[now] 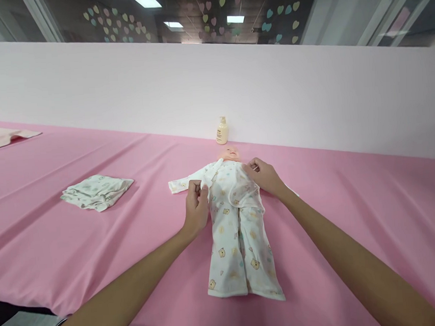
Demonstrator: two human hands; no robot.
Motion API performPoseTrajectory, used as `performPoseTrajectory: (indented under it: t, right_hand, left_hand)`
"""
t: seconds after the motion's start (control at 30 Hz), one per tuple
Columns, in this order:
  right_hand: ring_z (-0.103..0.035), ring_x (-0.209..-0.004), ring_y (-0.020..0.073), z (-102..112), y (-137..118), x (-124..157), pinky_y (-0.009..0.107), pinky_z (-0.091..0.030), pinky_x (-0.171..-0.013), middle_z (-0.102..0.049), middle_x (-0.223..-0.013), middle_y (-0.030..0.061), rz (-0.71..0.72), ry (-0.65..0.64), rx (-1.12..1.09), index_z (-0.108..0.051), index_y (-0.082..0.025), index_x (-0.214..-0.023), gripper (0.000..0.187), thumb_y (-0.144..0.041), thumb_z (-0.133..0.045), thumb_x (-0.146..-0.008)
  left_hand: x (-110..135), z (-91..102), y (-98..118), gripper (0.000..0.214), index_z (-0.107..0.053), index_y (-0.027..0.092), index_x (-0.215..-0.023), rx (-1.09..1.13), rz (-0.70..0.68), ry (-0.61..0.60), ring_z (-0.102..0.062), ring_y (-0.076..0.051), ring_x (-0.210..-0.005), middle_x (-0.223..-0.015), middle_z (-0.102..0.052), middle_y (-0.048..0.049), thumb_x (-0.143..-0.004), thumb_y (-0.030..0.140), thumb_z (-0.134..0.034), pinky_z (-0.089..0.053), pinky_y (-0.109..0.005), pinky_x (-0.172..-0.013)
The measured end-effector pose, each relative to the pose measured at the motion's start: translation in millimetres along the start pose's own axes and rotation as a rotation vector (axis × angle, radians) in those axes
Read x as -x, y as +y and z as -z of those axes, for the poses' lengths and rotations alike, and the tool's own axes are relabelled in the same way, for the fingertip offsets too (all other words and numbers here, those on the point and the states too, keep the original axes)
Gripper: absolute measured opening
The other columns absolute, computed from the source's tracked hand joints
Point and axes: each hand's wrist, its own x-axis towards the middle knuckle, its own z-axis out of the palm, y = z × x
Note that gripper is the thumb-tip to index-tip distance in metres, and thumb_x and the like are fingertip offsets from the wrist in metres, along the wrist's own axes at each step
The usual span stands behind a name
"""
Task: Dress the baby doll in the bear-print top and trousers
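Note:
A baby doll (231,154) lies on its back, its head toward the wall. It wears a white baby top (225,175) and matching trousers (226,251) printed with small bears. My left hand (197,203) is closed at the top's edge on the doll's left-hand side in view, pinching the cloth. My right hand (264,176) has its fingers bent and pressed together on the top near the doll's shoulder, gripping the fabric there. One sleeve stretches out to the left; the other is mostly hidden behind my right hand and forearm.
A folded patterned cloth (97,191) lies to the left on the pink table cover (147,162). A cream pump bottle (222,131) stands beyond the doll's head against the white wall (212,84). Another pale pink cloth (2,137) rests at the far left.

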Motion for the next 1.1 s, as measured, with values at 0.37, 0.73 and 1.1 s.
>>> performPoseTrajectory:
  t: [0.37,0.73,1.1]
  right_hand:
    - [-0.066,-0.085,0.0261,-11.6,-25.8,-91.5,0.031,-0.04,-0.068,-0.071,-0.084,0.0123,-0.09,-0.291,0.542,-0.064,-0.018,-0.081,0.027,-0.042,-0.066,-0.093]
    - [-0.064,-0.095,0.0178,-21.9,-19.8,-65.3,0.027,-0.045,-0.08,-0.075,-0.109,0.0053,0.085,-0.15,0.198,-0.067,-0.02,-0.1,0.019,-0.029,-0.05,-0.101]
    - [-0.061,-0.097,0.0249,14.0,52.3,117.8,0.037,-0.049,-0.081,-0.068,-0.111,0.007,0.199,-0.081,0.118,-0.055,-0.025,-0.113,0.02,-0.03,-0.062,-0.094]
  left_hand:
    - [4.4,-0.6,-2.4,0.032,-0.048,0.025,-0.099,-0.028,-0.088,-0.116,-0.045,-0.015,-0.07,-0.082,-0.045,0.0023,-0.108,0.056,-0.053,-0.044,-0.029,-0.066]
    - [4.5,-0.8,-0.8,0.029,-0.046,0.025,-0.098,-0.072,-0.08,-0.122,-0.042,-0.015,-0.071,-0.082,-0.041,0.0024,-0.109,0.052,-0.052,-0.043,-0.028,-0.062]
    - [4.4,0.7,-3.4,0.024,-0.048,0.025,-0.098,-0.213,-0.204,-0.121,-0.047,-0.016,-0.073,-0.083,-0.048,0.0011,-0.108,0.046,-0.052,-0.042,-0.029,-0.064]
